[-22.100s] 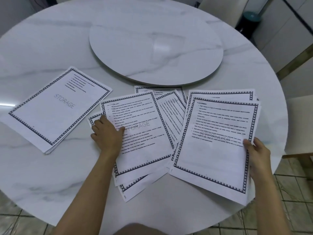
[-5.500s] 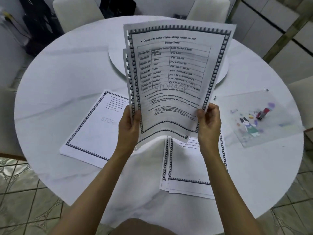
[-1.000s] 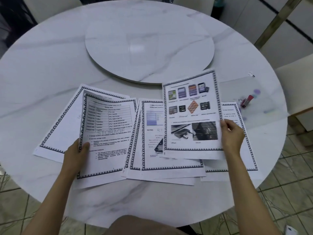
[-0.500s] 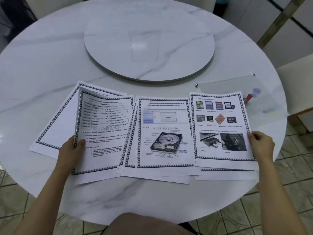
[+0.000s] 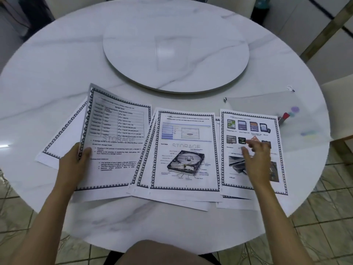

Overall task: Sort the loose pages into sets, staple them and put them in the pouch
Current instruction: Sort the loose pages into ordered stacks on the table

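Sorting pages into sets; stapling not begun.
Your left hand [image 5: 73, 165] pinches the table page [image 5: 116, 142]; right hand [image 5: 256, 159], fingers open, blurred, over the memory-card page [image 5: 250, 131]. Next needs matching pages.

paper piles [image 5: 184, 150] – 4 | pouch [image 5: 271, 104] – 1 | hands [image 5: 73, 165] – 2 | turntable [image 5: 175, 46] – 1

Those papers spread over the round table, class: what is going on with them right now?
A person is sorting printed pages on a marble table. The left hand grips the table-of-figures page by its left edge, lifted. The right hand is over the memory-card page. The hard-disk page tops the middle pile. The clear pouch lies at the right, with no pages in it yet.
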`<state>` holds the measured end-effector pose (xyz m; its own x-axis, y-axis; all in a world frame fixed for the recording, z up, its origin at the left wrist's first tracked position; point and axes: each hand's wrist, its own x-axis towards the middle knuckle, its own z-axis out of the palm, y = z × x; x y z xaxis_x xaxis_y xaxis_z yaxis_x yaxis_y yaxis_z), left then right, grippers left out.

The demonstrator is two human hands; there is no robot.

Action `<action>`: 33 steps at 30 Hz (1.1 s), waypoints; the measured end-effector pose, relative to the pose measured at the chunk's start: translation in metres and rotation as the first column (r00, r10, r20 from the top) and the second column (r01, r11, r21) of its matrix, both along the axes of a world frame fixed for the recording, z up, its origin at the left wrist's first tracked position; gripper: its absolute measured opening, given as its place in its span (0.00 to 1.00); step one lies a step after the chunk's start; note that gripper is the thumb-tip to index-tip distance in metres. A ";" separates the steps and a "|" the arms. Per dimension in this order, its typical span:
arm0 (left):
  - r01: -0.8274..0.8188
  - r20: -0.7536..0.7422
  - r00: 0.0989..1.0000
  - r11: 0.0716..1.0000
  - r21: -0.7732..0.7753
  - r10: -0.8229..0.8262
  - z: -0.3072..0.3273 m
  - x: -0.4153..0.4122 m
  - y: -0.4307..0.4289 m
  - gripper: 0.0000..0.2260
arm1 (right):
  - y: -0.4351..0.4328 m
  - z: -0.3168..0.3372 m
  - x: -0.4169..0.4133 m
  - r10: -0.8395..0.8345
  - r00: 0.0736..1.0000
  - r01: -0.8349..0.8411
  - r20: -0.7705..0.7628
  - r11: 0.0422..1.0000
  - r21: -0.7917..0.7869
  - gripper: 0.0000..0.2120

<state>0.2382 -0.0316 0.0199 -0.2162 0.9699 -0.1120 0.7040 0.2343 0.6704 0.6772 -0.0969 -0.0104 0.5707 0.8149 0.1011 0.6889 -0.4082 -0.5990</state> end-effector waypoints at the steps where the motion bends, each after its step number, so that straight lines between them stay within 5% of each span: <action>1: -0.002 -0.013 1.000 1.000 0.024 0.002 0.003 -0.002 -0.001 0.12 | 0.005 0.000 -0.016 0.057 0.998 -0.057 -0.021 0.998 -0.005 0.14; 10: -0.056 0.011 0.998 0.971 0.232 0.055 0.033 -0.035 0.003 0.06 | 0.032 -0.013 -0.108 0.380 0.924 -0.359 0.045 0.903 -0.237 0.18; 19: -0.071 0.119 0.992 0.953 0.295 0.037 0.046 -0.075 0.021 0.08 | 0.039 -0.021 -0.155 0.374 0.926 -0.353 0.048 0.906 -0.233 0.20; 23: -0.049 0.156 0.988 0.954 0.296 0.002 0.046 -0.081 0.027 0.10 | 0.043 -0.017 -0.161 0.133 0.987 -0.121 0.086 0.984 -0.130 0.22; 26: -0.032 0.184 0.983 0.954 0.299 -0.025 0.045 -0.083 0.030 0.11 | 0.043 -0.012 -0.152 -0.117 0.986 0.140 0.116 0.967 -0.215 0.26; 33: -0.041 0.257 0.966 0.967 0.253 -0.026 0.040 -0.077 0.034 0.13 | 0.045 -0.014 -0.145 -0.214 0.975 0.221 0.056 0.935 -0.276 0.25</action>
